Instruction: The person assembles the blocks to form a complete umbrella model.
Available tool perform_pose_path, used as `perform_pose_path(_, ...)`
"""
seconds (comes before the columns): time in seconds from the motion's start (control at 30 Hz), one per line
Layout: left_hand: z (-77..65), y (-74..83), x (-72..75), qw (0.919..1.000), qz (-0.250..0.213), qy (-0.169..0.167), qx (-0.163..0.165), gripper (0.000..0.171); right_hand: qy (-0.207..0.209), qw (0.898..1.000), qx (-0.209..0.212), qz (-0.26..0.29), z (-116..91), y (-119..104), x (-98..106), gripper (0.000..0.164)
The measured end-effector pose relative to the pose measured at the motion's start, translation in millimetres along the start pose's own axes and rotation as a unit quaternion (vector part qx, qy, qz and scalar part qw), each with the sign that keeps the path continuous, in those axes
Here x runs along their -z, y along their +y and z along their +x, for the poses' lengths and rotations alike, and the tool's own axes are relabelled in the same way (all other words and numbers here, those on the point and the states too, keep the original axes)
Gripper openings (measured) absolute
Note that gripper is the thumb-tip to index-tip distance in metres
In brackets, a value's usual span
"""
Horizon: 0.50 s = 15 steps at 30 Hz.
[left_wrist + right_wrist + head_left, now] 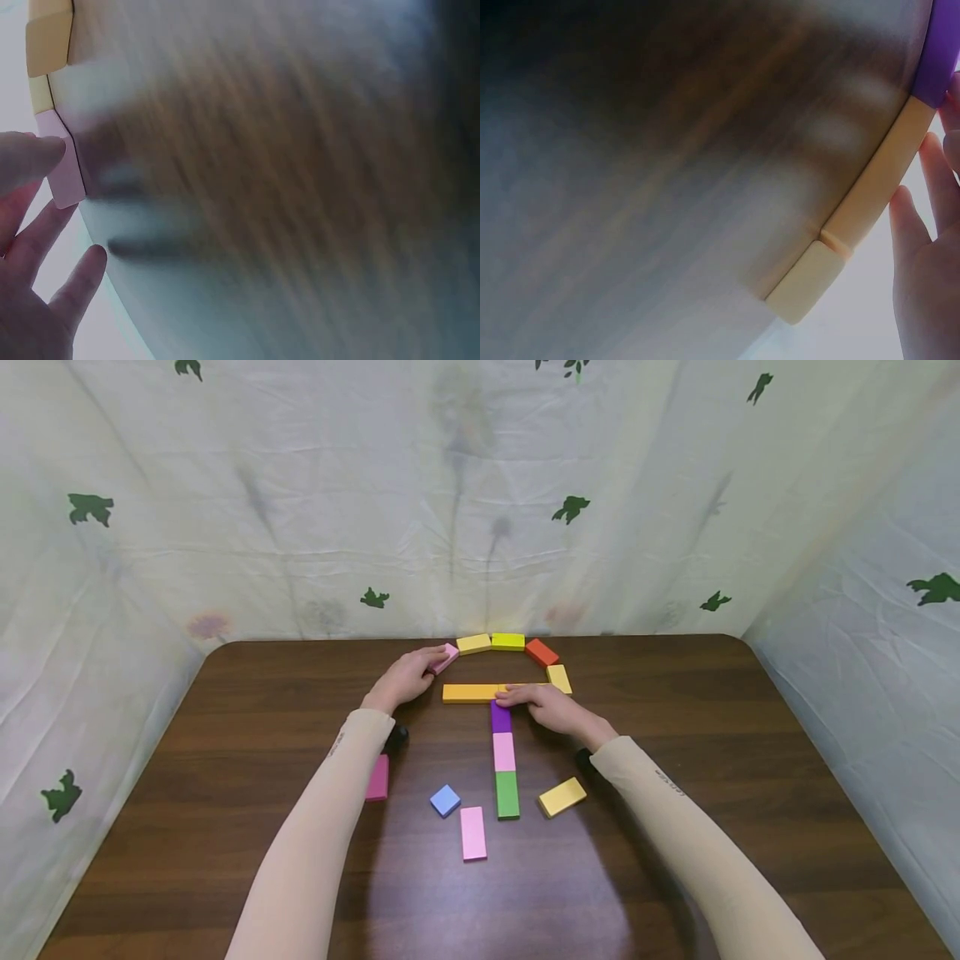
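At the upper left of the block outline, my left hand (405, 679) pinches a pink block (448, 657). Its thumb lies against this pink block (69, 176) in the left wrist view, with fingers at its far side. My right hand (553, 707) reaches in from the right, fingers extended. Its fingertips rest where the orange blocks (470, 693) meet a purple block (500, 718). In the right wrist view the fingers lie along an orange block (881, 172). Beneath the purple block, a light pink block (504, 752) and a green block (507, 795) continue the column.
An arc of a pale yellow block (474, 644), bright yellow block (508, 642), red block (542, 652) and another pale yellow block (558, 677) runs along the back edge. Loose nearby lie a blue block (446, 801), pink block (473, 833), yellow block (562, 797) and magenta block (378, 778).
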<state>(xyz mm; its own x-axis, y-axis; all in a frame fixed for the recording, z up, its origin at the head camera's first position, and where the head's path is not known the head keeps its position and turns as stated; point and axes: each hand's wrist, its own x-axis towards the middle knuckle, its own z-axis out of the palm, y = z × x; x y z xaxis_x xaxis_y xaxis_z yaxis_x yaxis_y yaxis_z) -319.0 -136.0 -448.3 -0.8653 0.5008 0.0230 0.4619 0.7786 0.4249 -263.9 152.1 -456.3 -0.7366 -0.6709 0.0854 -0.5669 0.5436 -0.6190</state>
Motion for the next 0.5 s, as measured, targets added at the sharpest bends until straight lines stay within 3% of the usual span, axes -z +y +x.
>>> perform_pose_path(0.5,1.6,-0.8,-0.2,0.9998,-0.002,-0.014,0.016,0.053,-0.009,1.000,-0.005,-0.004,2.1,0.8,-0.5,0.050)
